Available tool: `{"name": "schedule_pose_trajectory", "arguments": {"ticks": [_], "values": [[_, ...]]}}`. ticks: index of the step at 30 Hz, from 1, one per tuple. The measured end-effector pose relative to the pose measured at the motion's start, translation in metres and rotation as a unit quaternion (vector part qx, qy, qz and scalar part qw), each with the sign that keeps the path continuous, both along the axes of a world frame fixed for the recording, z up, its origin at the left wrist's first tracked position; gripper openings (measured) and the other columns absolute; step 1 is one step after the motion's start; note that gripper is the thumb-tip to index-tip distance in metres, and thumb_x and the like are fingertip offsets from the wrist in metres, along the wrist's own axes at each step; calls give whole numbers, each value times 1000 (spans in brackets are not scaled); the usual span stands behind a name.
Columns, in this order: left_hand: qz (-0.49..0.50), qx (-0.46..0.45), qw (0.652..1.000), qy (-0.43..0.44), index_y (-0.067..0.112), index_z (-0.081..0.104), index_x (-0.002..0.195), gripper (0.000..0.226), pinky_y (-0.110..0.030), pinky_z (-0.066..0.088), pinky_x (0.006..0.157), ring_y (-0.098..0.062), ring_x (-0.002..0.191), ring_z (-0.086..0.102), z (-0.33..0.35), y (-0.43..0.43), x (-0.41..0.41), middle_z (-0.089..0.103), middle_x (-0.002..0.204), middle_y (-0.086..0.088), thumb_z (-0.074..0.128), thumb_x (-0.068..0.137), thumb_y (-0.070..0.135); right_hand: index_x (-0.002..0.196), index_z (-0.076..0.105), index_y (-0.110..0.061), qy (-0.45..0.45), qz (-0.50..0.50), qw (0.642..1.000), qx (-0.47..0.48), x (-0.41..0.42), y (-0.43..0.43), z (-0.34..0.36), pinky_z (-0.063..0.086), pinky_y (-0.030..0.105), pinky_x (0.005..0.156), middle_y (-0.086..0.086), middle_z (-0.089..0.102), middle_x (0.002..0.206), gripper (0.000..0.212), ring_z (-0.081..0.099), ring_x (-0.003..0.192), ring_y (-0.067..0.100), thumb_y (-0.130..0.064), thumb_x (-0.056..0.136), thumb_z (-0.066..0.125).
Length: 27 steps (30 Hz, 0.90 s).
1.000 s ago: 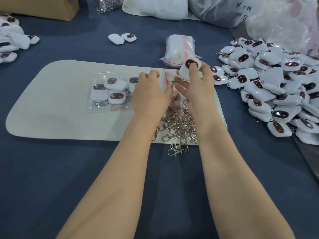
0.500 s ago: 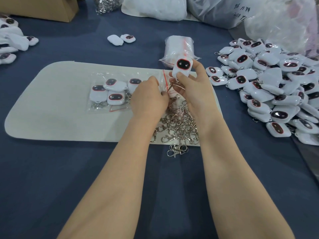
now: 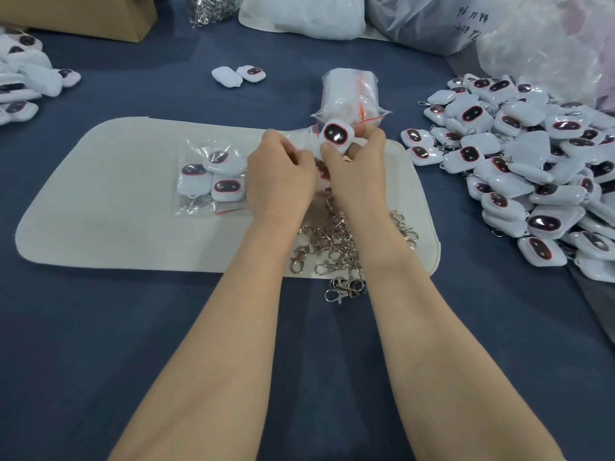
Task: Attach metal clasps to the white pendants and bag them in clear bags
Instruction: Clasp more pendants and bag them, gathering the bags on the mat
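Two hands work close together above the far side of a pale off-white felt mat [image 3: 116,211] on the dark blue tabletop [image 3: 100,344]. The right hand [image 3: 357,168] grips a white rounded plastic pendant [image 3: 335,136], fingers and thumb curled round it, its dark red-rimmed oval face toward the camera, raised off the mat. The left hand [image 3: 279,176] is just beside it, fingers curled, pinching the edge of a clear plastic bag [image 3: 301,139]. Whether a clasp hangs from the held pendant I cannot tell, as the hands hide it. A pile of silver metal swivel clasps [image 3: 336,241] lies under the wrists at the mat's near edge, a few on the tabletop. A filled clear bag [image 3: 209,181] with three pendants lies on the mat, left of the left hand. A stack of clear bags with red strips [image 3: 352,94] sits just behind the hands. Big heap of white pendants [image 3: 532,168] at right, smaller heap [image 3: 23,84] far left, two loose pendants [image 3: 238,74] at back. Brown cardboard box [image 3: 100,15] and white plastic sacks [image 3: 306,15] along the far edge.
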<state>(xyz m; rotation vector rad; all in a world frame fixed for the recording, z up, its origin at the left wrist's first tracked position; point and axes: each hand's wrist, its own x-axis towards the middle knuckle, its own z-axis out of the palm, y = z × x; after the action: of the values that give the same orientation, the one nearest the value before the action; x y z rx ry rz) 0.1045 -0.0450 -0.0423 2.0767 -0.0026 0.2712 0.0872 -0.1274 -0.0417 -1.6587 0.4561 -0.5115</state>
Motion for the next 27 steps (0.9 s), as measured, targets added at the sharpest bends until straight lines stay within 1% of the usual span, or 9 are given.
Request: {"name": "schedule_pose_trajectory", "arguments": {"ticks": [3, 7, 10, 12, 16, 19, 20, 24, 27], "values": [[5, -23, 999, -44, 15, 52, 85, 3, -27, 38, 63, -18, 69, 51, 3, 0, -2, 49, 65, 11, 54, 84, 17, 101, 38, -18, 36, 18, 996, -79, 0, 0, -3, 43, 22, 64, 0, 68, 84, 31, 61, 74, 14, -20, 87, 66], [-14, -22, 994, -104, 19, 50, 80, 6, -26, 41, 62, -17, 69, 54, 5, -2, -6, 50, 64, 12, 55, 82, 18, 90, 63, -16, 74, 70, 989, -111, 2, -6, -2, 47, 24, 64, -4, 68, 76, 4, 61, 69, 10, -19, 88, 64], [-23, -16, 993, -119, 21, 48, 82, 8, -24, 38, 61, -15, 68, 53, 5, -4, -9, 52, 69, 10, 55, 82, 17, 75, 65, -20, 38, 150, 984, -88, -3, -11, 0, 38, 11, 47, -17, 59, 51, 20, 51, 47, -5, -10, 91, 57], [-26, -22, 992, -119, 21, 49, 84, 8, -24, 38, 62, -15, 69, 53, 4, -5, -9, 55, 74, 8, 56, 82, 17, 81, 67, -20, 23, 184, 980, -71, -5, -10, 1, 38, 11, 45, -16, 62, 57, 21, 52, 49, -6, -9, 92, 54], [-17, 0, 995, -96, 23, 47, 88, 9, -23, 33, 61, -16, 71, 52, 6, -3, -9, 53, 70, 9, 54, 83, 21, 96, 67, -20, 69, 124, 977, -160, 0, -11, -5, 48, 28, 71, -4, 70, 85, 12, 64, 80, 11, -16, 89, 59], [-26, 43, 996, -78, 23, 47, 90, 9, -25, 32, 63, -17, 73, 51, 9, -1, -10, 59, 76, 6, 53, 84, 24, 91, 63, -22, 93, 140, 959, -228, 0, -12, -4, 43, 18, 63, -5, 64, 79, 10, 57, 75, 10, -14, 88, 59], [-32, 50, 995, -77, 23, 47, 91, 9, -26, 32, 64, -18, 75, 52, 10, -1, -10, 61, 79, 4, 53, 84, 24, 89, 60, -21, 85, 144, 962, -217, 0, -11, -3, 41, 16, 59, -6, 61, 74, 11, 54, 70, 8, -11, 89, 58], [-37, 44, 992, -113, 19, 53, 94, 12, -31, 42, 66, -21, 77, 55, 19, -1, -13, 61, 82, 1, 52, 83, 25, 84, 59, -7, 30, 156, 987, -5, -3, -1, 8, 38, 15, 46, -2, 57, 62, 18, 48, 50, 2, 6, 91, 48], [-25, 44, 990, -129, 18, 55, 94, 14, -31, 42, 68, -21, 77, 54, 22, 0, -13, 58, 79, 2, 51, 82, 23, 66, 55, -16, 58, 210, 972, -91, -6, 3, 11, 35, 12, 42, -13, 50, 49, 33, 41, 44, -5, 0, 93, 44]]}}
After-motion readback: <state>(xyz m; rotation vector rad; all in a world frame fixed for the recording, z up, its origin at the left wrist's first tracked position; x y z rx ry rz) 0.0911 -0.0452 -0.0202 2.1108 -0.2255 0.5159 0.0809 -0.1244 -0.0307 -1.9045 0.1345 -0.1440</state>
